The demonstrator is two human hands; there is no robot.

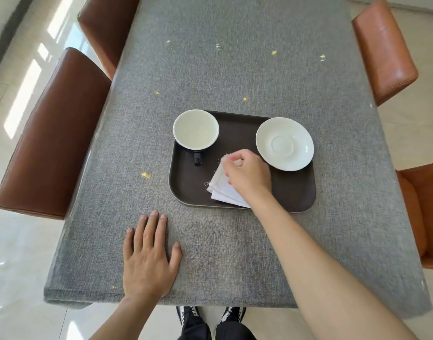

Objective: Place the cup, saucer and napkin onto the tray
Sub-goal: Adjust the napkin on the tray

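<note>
Nearest, the left hand (149, 258) lies flat and spread on the grey-clothed worktop (235, 69), holding nothing. Beyond it, the right hand (247, 174) reaches over the dark tray (294, 192), fingers curled and pinching the top edge of the folded white napkin (223, 190), which rests on the tray's near middle. Farther back, the cup (195, 131) stands at the tray's far-left corner and the saucer (284, 143) at its far-right corner.
</note>
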